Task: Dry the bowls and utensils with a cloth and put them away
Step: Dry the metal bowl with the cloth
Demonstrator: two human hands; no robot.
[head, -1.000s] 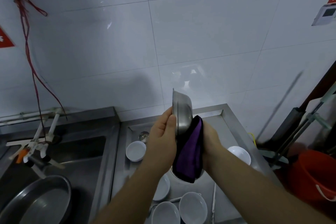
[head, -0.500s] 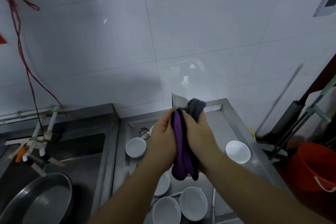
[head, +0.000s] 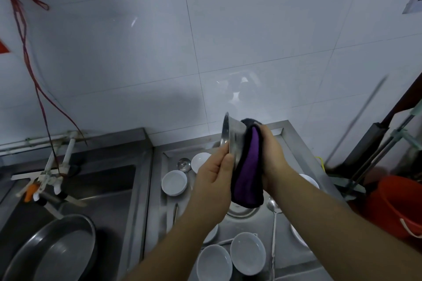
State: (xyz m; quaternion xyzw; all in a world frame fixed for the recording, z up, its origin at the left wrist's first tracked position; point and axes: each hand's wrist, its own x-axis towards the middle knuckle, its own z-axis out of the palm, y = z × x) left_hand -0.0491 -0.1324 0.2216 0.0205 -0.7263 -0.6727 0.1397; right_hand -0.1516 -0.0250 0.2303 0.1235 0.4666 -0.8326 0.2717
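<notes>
Since half a second ago, more of the steel bowl (head: 233,138) is uncovered, the purple-and-black cloth (head: 249,173) having been drawn down off its upper edge. Nearest the camera, two white bowls (head: 230,258) are seen side by side at the front of the steel draining tray (head: 159,212), and a long-handled ladle (head: 273,223) is laid just right of them. Above the tray, the steel bowl is held on edge, its rim gripped between thumb and fingers of the left hand (head: 214,180). The cloth is pressed against the bowl's outer side by the right hand (head: 272,157), whose fingers are curled over the fabric. Farther back, two small white dishes (head: 174,182) and a metal spoon (head: 183,164) are set near the tray's rear. At left, a round metal basin (head: 52,251) is seen in the sink (head: 102,189); at right, a red bucket (head: 397,207) is placed beside the counter. Behind everything, a white tiled wall (head: 228,41) is seen.
</notes>
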